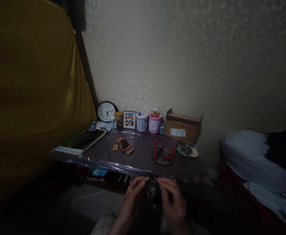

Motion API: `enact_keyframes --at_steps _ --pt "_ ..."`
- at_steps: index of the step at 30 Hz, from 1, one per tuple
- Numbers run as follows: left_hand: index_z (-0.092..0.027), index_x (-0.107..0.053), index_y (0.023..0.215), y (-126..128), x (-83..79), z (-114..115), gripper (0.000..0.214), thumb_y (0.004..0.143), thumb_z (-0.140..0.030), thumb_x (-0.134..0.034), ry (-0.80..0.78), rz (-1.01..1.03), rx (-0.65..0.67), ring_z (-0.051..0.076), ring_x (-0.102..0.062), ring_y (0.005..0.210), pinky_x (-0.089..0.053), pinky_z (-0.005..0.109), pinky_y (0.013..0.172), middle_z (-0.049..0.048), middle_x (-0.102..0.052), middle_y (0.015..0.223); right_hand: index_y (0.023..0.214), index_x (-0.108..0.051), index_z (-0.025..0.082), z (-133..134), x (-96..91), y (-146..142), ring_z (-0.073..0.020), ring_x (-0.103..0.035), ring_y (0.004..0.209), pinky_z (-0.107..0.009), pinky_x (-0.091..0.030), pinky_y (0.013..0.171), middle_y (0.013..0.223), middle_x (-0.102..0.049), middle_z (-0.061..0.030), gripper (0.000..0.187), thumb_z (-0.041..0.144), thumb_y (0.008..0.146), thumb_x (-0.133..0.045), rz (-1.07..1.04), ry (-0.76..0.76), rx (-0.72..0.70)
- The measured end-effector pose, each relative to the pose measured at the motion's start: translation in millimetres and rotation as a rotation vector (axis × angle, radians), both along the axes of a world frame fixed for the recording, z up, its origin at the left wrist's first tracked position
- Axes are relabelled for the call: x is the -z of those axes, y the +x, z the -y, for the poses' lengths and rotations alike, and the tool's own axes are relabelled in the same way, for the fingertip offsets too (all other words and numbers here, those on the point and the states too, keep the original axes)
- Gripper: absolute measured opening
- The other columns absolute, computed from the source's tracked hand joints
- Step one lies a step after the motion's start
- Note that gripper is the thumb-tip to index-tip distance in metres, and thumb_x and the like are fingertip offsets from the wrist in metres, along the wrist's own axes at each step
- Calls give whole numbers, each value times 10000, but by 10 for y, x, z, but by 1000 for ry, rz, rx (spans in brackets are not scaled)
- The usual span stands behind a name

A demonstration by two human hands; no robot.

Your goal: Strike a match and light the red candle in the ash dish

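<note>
My left hand (136, 189) is closed, pinching a small tan matchbox (146, 179) by its end; the fingers cover most of it. Across a narrow gap, my right hand (173, 199) grips a thin matchstick (158, 180), its dark tip pointing left toward the box. Both hands are in front of the table's near edge. Beyond them, red candles (156, 148) stand on a round metal plate (162, 163) strewn with dark and pale bits. A second plate (179, 145) to the right carries many matchsticks (194, 152). Several brown matchboxes (127, 147) lie left of centre.
Along the wall stand a clock (107, 111), a panda picture (129, 120), a white tub (142, 121), a pink tub (155, 124) and a cardboard box (182, 129). A large book (81, 142) lies at left. Plastic film (123, 166) covers the table (140, 156).
</note>
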State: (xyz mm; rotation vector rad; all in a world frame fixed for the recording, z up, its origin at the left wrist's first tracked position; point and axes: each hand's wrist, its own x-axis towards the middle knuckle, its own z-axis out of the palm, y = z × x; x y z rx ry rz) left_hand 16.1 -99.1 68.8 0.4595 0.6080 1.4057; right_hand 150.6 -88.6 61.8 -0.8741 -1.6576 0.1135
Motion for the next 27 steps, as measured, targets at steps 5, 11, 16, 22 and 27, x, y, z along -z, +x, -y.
enact_keyframes --at_steps 5,11,16,22,27 --pt "-151 -663 771 1 -25 -17 151 656 -232 -719 56 15 -10 158 -621 696 -448 256 658 46 -701 744 872 -629 211 -297 291 122 -184 -652 788 -307 -514 722 826 -696 -52 176 205 869 -452 121 -134 112" --pt "-145 -660 747 -17 45 -38 143 654 -235 -721 38 26 -26 174 -639 726 -456 267 690 52 -708 745 838 -627 198 -376 277 235 -171 -638 814 -288 -497 760 837 -686 -42 155 282 856 -498 -129 -218 157" --pt "-143 -656 724 11 81 -39 141 629 -208 -738 13 40 -40 174 -641 724 -461 264 692 54 -710 745 820 -615 199 -297 122 178 -165 -632 798 -288 -498 749 823 -673 -34 104 255 841 -529 -211 -180 123" --pt "-143 -657 751 37 34 -32 142 643 -203 -727 15 6 -19 152 -623 687 -461 247 648 55 -704 752 840 -585 211 -169 95 23 -152 -628 827 -277 -498 751 854 -663 -30 90 159 849 -512 -110 -93 39" --pt "-149 -655 758 41 -18 -40 144 645 -205 -725 27 0 -36 144 -617 677 -461 235 626 46 -699 751 885 -580 218 -84 -8 9 -148 -626 831 -274 -502 736 870 -656 -39 138 115 851 -495 -6 -25 44"
